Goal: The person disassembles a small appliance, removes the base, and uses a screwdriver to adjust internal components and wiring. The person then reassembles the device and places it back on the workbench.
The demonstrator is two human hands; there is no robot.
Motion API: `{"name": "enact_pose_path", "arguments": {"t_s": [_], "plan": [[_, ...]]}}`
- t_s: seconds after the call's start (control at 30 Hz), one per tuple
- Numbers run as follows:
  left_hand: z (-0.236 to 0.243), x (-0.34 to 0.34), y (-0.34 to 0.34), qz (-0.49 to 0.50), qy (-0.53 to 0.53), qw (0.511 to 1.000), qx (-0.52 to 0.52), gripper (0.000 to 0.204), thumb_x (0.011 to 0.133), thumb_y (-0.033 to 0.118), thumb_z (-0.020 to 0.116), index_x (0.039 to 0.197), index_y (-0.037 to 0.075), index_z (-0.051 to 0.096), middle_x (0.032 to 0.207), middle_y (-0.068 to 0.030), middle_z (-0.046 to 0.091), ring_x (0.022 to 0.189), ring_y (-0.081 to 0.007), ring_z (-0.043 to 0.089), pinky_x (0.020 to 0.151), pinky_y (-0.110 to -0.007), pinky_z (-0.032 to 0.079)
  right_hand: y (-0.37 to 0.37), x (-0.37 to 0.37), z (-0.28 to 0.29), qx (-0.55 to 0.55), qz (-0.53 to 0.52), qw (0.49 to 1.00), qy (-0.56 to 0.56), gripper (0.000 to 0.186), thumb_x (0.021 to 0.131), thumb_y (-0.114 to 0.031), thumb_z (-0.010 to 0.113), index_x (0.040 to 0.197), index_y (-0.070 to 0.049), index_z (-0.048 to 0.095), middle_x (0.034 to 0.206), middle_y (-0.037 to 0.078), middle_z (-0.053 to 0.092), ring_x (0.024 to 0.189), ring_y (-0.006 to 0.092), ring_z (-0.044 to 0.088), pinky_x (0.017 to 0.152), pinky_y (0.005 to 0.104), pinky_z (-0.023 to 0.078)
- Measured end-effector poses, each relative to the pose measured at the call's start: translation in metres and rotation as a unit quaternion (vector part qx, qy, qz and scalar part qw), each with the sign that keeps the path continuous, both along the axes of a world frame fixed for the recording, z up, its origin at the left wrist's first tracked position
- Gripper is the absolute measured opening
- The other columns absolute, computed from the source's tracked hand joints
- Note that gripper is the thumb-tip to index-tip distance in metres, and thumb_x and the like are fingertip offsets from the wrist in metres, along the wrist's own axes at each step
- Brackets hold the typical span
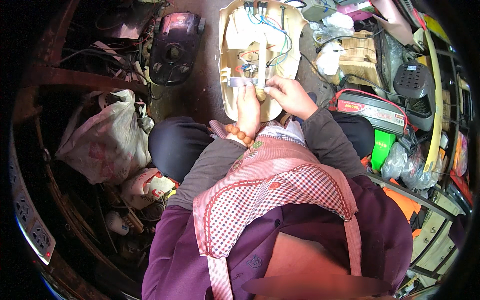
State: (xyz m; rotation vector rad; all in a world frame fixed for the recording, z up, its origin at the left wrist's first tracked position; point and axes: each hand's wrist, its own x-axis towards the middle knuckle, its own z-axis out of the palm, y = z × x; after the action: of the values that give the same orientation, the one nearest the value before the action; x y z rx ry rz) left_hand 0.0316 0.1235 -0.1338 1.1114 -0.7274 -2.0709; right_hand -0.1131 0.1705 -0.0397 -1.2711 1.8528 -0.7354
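A cream plastic appliance housing (230, 100) lies open in front of me, its inner side up, with blue, red and black wires (280, 35) inside. Down its middle runs a long whitish bar (262, 60), a yellowish piece (260, 94) at its lower end. A flat grey metal strip (242, 81) crosses to the left of the bar. My left hand (247, 106) has its fingers together at the strip, gripping its near edge. My right hand (292, 98) pinches with thumb and forefinger beside the bar's lower end; its fingertips partly hide what is between them.
A dark plastic housing (175, 47) lies at the far left. Nearer, a white plastic bag (112, 137) bulges. On the right are a wooden block (360, 55), a red-and-grey inverter box (372, 111), a black charger-like box (414, 80) and a green container (383, 149).
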Motion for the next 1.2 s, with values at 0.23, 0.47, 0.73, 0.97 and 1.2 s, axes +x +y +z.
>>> {"name": "enact_pose_path", "arguments": {"t_s": [0.23, 0.47, 0.73, 0.97, 1.2], "plan": [[0.063, 0.008, -0.008, -0.013, -0.185, 0.981, 0.052, 0.024, 0.111, 0.022, 0.057, 0.117, 0.000, 0.064, 0.099, -0.0100, 0.068, 0.074, -0.0157, 0.059, 0.071, -0.034, 0.052, -0.001, 0.016, 0.003, -0.008, -0.045, 0.999, 0.010, 0.014, 0.103, -0.009, 0.066, 0.107, 0.003, 0.072, 0.088, 0.020, 0.074, 0.075, 0.0277, 0.077, 0.070, 0.0406, 0.059], [0.038, 0.016, -0.003, 0.040, -0.248, 0.926, -0.281, 0.019, 0.102, 0.014, 0.072, 0.109, -0.004, 0.068, 0.094, -0.0081, 0.069, 0.082, -0.0142, 0.065, 0.073, -0.032, 0.056, -0.002, 0.022, -0.005, -0.036, -0.111, 0.993, -0.026, 0.013, 0.104, -0.007, 0.064, 0.106, 0.003, 0.072, 0.080, 0.016, 0.073, 0.067, 0.0228, 0.074, 0.064, 0.0383, 0.058], [0.048, 0.019, -0.004, -0.027, -0.246, 0.915, -0.318, 0.025, 0.100, 0.013, 0.071, 0.115, -0.006, 0.076, 0.111, -0.0202, 0.073, 0.100, -0.0324, 0.072, 0.093, -0.040, 0.057, -0.001, 0.021, -0.018, -0.068, -0.124, 0.990, -0.011, 0.017, 0.105, -0.013, 0.065, 0.108, 0.002, 0.071, 0.078, 0.016, 0.072, 0.064, 0.0220, 0.072, 0.063, 0.0379, 0.057], [0.046, 0.020, -0.006, -0.046, -0.228, 0.931, -0.281, 0.028, 0.100, 0.020, 0.079, 0.111, -0.006, 0.079, 0.107, -0.0133, 0.075, 0.093, -0.0188, 0.069, 0.085, -0.033, 0.056, 0.000, 0.018, -0.014, -0.041, -0.132, 0.988, -0.070, 0.020, 0.107, -0.016, 0.064, 0.109, 0.003, 0.069, 0.081, 0.008, 0.071, 0.068, 0.0151, 0.068, 0.067, 0.0335, 0.056], [0.042, 0.015, -0.004, -0.033, -0.240, 0.912, -0.330, 0.031, 0.093, 0.020, 0.088, 0.108, -0.006, 0.078, 0.099, -0.0103, 0.072, 0.087, -0.0177, 0.068, 0.080, -0.032, 0.056, 0.003, -0.004, -0.010, -0.016, -0.071, 0.989, -0.132, 0.026, 0.108, -0.021, 0.062, 0.113, 0.004, 0.070, 0.085, 0.010, 0.073, 0.075, 0.0166, 0.071, 0.074, 0.0332, 0.058]]}}
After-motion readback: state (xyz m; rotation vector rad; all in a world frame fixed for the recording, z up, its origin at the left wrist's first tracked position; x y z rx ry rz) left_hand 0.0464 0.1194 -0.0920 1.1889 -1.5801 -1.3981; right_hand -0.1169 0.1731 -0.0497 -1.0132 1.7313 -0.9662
